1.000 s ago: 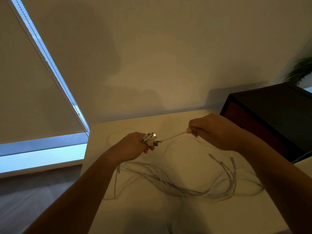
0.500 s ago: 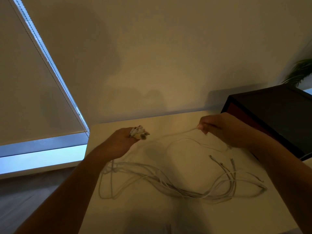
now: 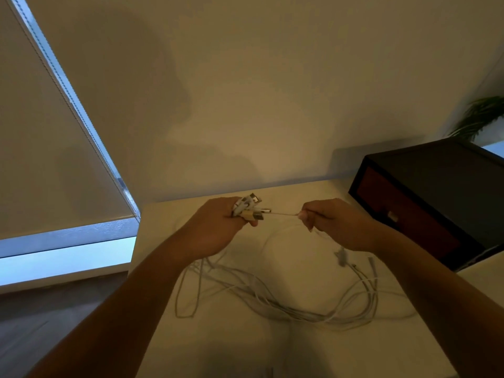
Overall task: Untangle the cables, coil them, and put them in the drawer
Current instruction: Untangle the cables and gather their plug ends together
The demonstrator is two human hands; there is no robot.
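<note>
- Head view, looking forward and down: two bare forearms reach over a pale surface [image 3: 341, 350] that meets a plain wall [image 3: 245, 105].
- Left grip [image 3: 215, 227]: clenched around a bundle of plugs [image 3: 249, 208]. The metal ends of the plugs stick out past the fingers toward the right. The grip is raised above the surface.
- Right grip [image 3: 335, 225]: thumb and fingers pinch a single thin white cable [image 3: 283, 213] just beside the plugs. The short run between the two grips is drawn straight.
- Cables [image 3: 272, 301]: the remaining white lengths trail down from the left grip. They lie in a loose, tangled sweep on the surface, below and between the forearms.
- Free ends [image 3: 372, 264]: several small connectors lie on the surface beneath the right wrist, apart from the held bundle.
- Drawer unit [image 3: 436, 192]: a dark box at the right, beyond the right forearm and apart from the cables. Its reddish drawer front [image 3: 403, 227] is closed and carries a small pale pull [image 3: 392, 216]. Whether the unit stands on the same surface cannot be told.
- Background: a window blind [image 3: 41, 159] at the left and a plant [image 3: 482, 115] at the far right, behind the unit.
</note>
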